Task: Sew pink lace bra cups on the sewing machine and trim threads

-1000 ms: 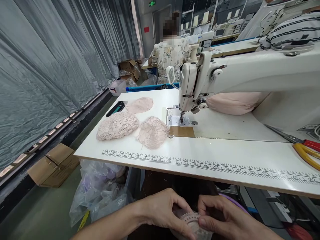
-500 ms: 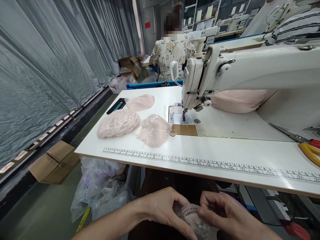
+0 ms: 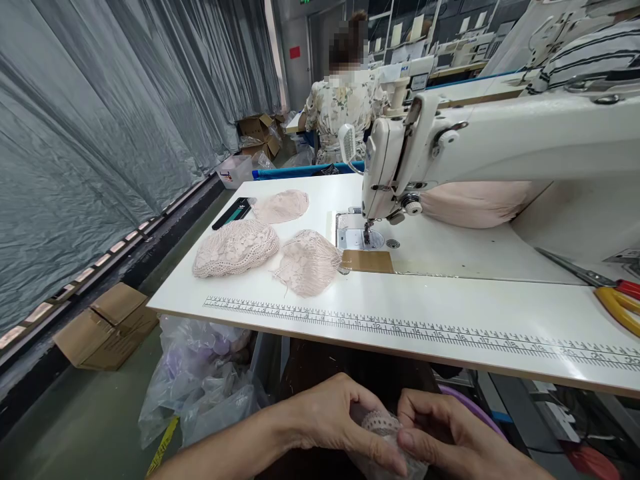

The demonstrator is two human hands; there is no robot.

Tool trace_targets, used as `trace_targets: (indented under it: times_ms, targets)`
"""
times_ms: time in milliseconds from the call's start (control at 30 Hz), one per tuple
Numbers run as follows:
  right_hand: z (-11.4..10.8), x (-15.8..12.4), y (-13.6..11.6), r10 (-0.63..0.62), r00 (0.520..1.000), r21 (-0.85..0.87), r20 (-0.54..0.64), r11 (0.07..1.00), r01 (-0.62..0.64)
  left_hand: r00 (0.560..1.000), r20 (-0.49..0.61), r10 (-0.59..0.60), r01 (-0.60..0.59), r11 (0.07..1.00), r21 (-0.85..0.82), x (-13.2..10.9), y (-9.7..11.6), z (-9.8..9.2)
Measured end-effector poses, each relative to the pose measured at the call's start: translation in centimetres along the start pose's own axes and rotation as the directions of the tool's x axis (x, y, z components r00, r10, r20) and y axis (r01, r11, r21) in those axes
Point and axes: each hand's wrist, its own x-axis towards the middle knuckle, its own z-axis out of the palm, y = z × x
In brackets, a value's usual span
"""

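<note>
Low in front of the table edge, my left hand (image 3: 345, 420) and my right hand (image 3: 440, 427) both grip a pale pink lace piece (image 3: 383, 425) with a scalloped edge. Its lower part runs out of view. The left thumb lies along the lace, and the right thumb and fingers pinch its edge. On the white table (image 3: 250, 300) lie a thicker lace piece (image 3: 235, 248), a flat lace piece (image 3: 309, 263) and a plain pink fabric piece (image 3: 283, 207). The sewing machine (image 3: 390, 167) stands behind them, its needle area holding no fabric.
Yellow-and-red-handled scissors (image 3: 617, 303) rest at the right. Pink fabric (image 3: 475, 203) lies behind the machine arm. A printed ruler (image 3: 400, 329) runs along the front edge. Left below are plastic bags (image 3: 200, 380) and a cardboard box (image 3: 107, 327). A person (image 3: 343, 100) sits ahead.
My left thumb has shifted up and right over the lace, closer to my right hand. The lace has turned slightly between my fingers. The pieces on the table have stayed put.
</note>
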Motion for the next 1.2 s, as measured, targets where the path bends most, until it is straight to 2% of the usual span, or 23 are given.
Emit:
trace_targets:
  times_ms: [167,333,400,600,767,933,1000,1133,1200]
  targets:
    - [-0.6,-0.1,0.2,-0.039,0.999,-0.053,0.032,0.998,0.04,0.998,-0.047,0.039,-0.039,0.999,0.015,0.0,0.3,0.5]
    - [-1.7,0.0,-0.9,-0.209,0.974,-0.1,0.089,0.971,0.217,0.998,-0.058,0.018,-0.017,1.0,0.018,-0.1,0.6,0.3]
    - [-1.9,0.1,-0.8,-0.232,0.967,-0.089,0.104,0.966,0.241,0.997,-0.074,-0.008,0.008,1.0,0.008,0.0,0.6,0.3]
    - [-1.5,-0.3,0.8,-0.111,0.992,-0.228,0.062,0.966,0.123,0.996,-0.086,0.0,0.002,1.0,0.026,0.1,0.5,0.4]
    - [-1.0,-0.5,0.6,-0.059,0.998,-0.316,0.01,0.947,0.059,0.998,-0.054,0.015,-0.013,1.0,0.026,0.1,0.3,0.2]
    - [-1.0,-0.4,0.3,-0.03,1.0,-0.226,0.01,0.974,0.031,0.993,0.052,0.102,-0.105,0.992,0.067,-0.1,0.2,-0.6]
    - [-1.0,-0.2,0.3,-0.026,0.999,-0.19,0.023,0.981,0.03,0.993,0.077,0.089,-0.093,0.994,0.052,-0.2,0.1,-0.7]
    - [-0.9,-0.2,0.0,-0.024,0.999,-0.194,0.027,0.981,0.029,0.998,0.056,0.027,-0.028,0.999,0.026,-0.1,0.1,-0.5]
    - [-0.9,-0.3,-0.2,-0.013,1.0,-0.232,0.021,0.973,0.017,0.999,0.017,0.038,-0.039,0.998,0.04,-0.1,0.1,-0.4]
